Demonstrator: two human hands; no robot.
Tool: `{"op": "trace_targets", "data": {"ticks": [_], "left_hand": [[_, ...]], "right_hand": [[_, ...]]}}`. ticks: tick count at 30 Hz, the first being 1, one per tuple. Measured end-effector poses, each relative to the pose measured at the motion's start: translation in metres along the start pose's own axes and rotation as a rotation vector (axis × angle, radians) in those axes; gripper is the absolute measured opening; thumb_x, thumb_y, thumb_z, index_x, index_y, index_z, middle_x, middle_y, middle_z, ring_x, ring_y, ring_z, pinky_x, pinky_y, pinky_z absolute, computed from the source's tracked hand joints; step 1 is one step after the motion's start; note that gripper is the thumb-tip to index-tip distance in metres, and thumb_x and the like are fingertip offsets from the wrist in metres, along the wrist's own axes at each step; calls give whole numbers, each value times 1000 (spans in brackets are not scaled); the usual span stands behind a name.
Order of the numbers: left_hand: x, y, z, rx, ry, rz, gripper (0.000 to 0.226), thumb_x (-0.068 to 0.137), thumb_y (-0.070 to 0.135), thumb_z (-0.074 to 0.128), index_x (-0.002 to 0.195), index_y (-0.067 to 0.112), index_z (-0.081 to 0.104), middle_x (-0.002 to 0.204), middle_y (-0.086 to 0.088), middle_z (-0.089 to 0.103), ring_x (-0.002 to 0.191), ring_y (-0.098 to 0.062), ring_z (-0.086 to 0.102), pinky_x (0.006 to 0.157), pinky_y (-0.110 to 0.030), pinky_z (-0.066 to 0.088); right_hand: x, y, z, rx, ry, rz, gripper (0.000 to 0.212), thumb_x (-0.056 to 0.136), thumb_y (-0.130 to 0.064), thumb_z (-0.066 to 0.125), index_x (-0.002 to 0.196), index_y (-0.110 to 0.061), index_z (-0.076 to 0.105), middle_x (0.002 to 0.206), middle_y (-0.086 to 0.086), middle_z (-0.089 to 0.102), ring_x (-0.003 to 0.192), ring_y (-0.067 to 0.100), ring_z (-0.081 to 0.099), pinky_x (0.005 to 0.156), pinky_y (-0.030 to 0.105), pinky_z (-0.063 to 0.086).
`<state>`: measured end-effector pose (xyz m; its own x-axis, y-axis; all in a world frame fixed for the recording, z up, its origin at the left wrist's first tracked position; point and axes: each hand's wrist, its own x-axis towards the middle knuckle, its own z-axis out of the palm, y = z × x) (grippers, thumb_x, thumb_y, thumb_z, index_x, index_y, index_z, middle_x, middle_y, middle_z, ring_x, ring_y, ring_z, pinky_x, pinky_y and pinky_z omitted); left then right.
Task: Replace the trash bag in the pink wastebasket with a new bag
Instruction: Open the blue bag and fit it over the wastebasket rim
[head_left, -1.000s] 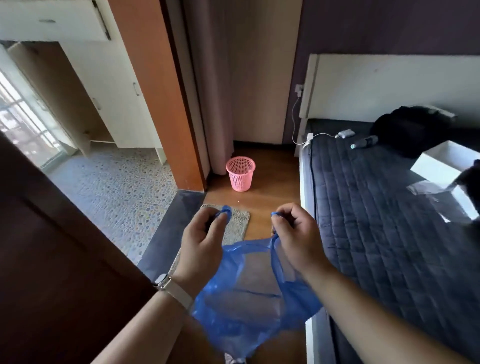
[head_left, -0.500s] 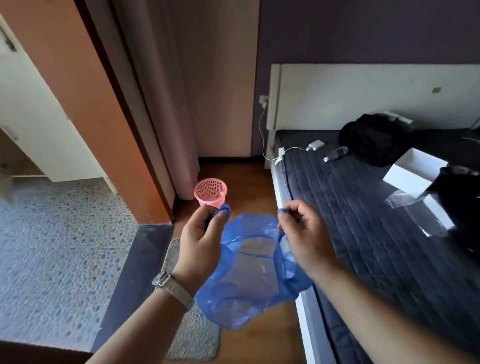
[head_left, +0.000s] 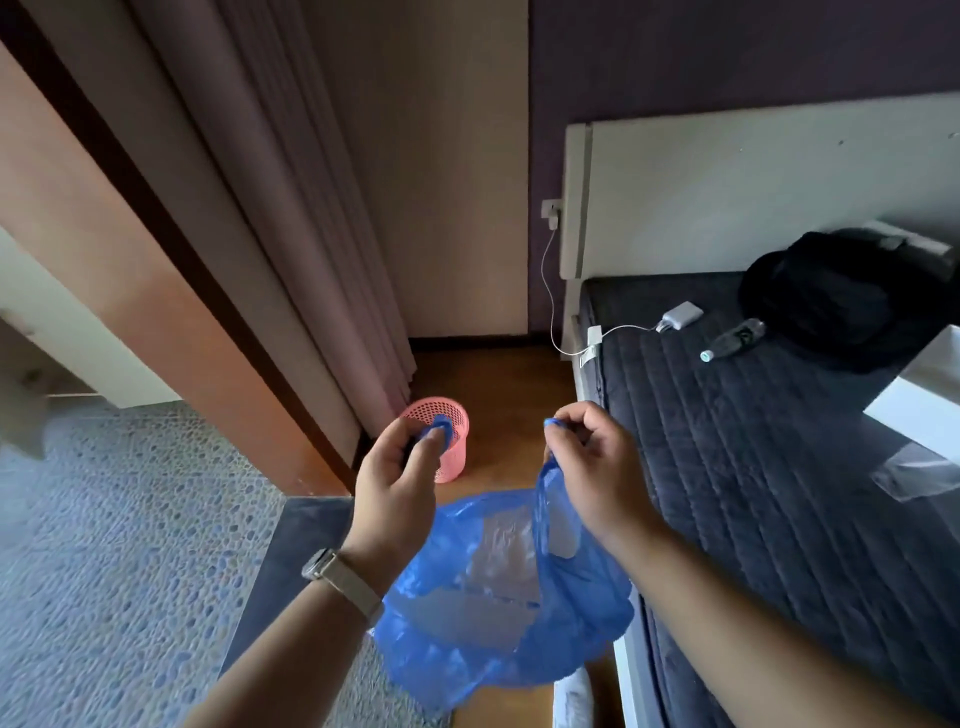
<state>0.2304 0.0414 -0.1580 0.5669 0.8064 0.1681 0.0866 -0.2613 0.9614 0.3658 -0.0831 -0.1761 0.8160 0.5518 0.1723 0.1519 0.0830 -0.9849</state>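
A translucent blue trash bag (head_left: 498, 587) hangs open in front of me, held by its two handles. My left hand (head_left: 397, 488) pinches the left handle; my right hand (head_left: 592, 467) pinches the right one. The pink mesh wastebasket (head_left: 453, 457) stands upright on the wooden floor just beyond my left hand, which covers part of it. I see no bag inside the wastebasket.
A bed (head_left: 779, 493) with a dark quilted cover fills the right side, carrying a black bag (head_left: 831, 306), a bottle (head_left: 732, 340), a charger (head_left: 680, 316) and a white box (head_left: 919, 410). A curtain (head_left: 291, 234) and an orange door frame (head_left: 171, 312) stand left. Pebble-patterned floor (head_left: 104, 545) lies at the left.
The view has moved forward, so the wastebasket sits closer and now lies behind my left hand. My hands have spread the bag's handles wider apart.
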Motion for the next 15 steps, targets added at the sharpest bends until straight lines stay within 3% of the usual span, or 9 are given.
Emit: {"op": "trace_targets", "data": {"ticks": [4,6,9,12,15], "left_hand": [[63,7,42,-27,20,-5,21,86,30,57,66,21,59,52,10,50,53,-10,43,55,-30,37],[89,7,54,-33,17,8,23,85,33,57,69,16,56,53,8,47,52,-11,40,54,-31,34],[126,6,61,-4,20,42,26,81,42,57,68,20,54,56,-9,46,56,-17,41,53,-38,34],[163,0,65,21,65,55,30,85,35,57,71,9,51,60,-16,43,57,-17,39,54,-35,34],[197,-12,70,25,79,49,29,87,29,55,71,6,49,59,-14,43,57,-18,38,53,-33,33]], "right_hand": [[74,4,-15,30,-23,-7,10,84,-11,57,75,-8,53,62,14,52,56,15,49,54,24,42],[104,8,-19,33,-28,-9,11,86,-7,57,76,-6,53,63,15,51,56,12,49,54,19,42],[141,15,-20,55,-10,-14,11,86,-6,57,77,-4,54,61,14,51,56,13,50,54,20,42],[176,25,-14,48,-42,-19,9,83,-15,56,76,-9,54,62,13,53,59,20,50,57,29,42],[216,33,-1,30,-43,-18,9,82,-15,55,75,-10,54,60,9,54,59,17,50,56,23,42]]}}
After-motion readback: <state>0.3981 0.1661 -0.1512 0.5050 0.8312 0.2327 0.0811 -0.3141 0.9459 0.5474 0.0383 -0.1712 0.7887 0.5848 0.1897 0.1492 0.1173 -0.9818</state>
